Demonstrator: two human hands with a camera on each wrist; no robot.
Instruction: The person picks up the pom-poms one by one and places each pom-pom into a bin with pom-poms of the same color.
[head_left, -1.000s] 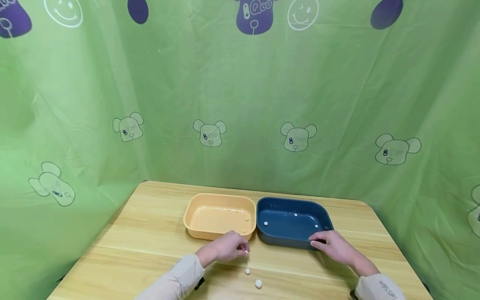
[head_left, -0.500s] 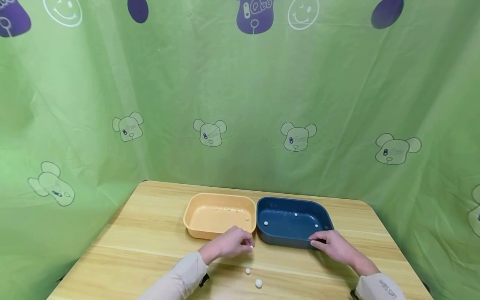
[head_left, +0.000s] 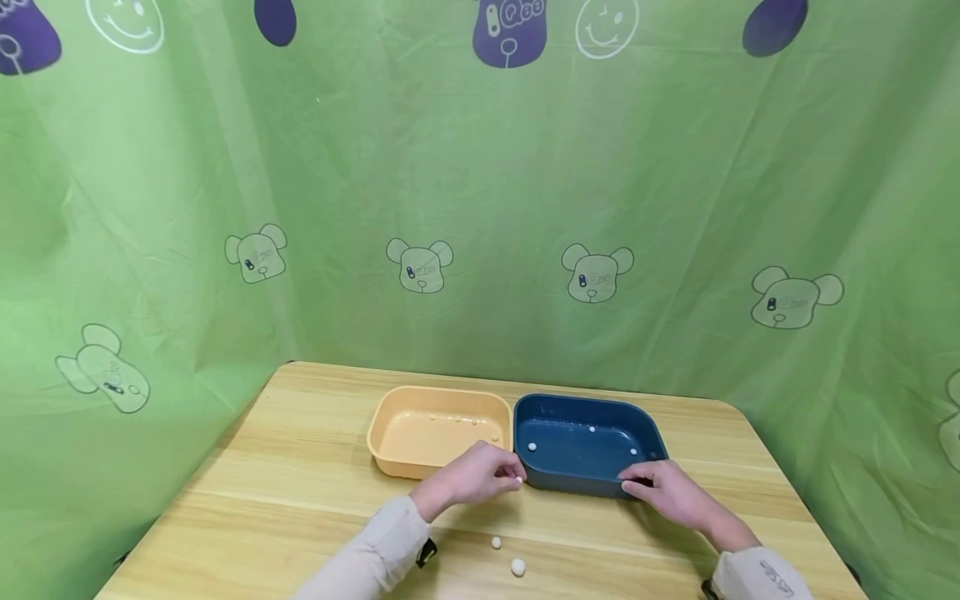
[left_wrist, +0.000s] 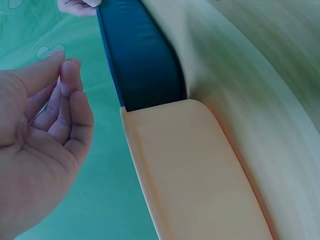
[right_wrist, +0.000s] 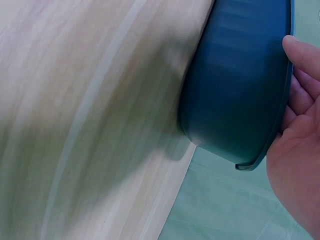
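My left hand pinches a small white ball between thumb and fingertips, just in front of the near left corner of the dark blue tub. In the left wrist view the fingers hide that ball. My right hand grips the tub's near rim toward its right end, thumb outside and fingers over the edge, as the right wrist view shows. Inside the blue tub lie three white balls, one of them at the left.
A pale orange tub with several small yellowish balls stands against the blue tub's left side. On the wooden table, nearer to me, lie a small white ball and a larger one. A green printed curtain hangs behind.
My left hand has moved right and slightly away from me, from before the orange tub to the blue tub's corner, with the white ball. The right hand stays put.
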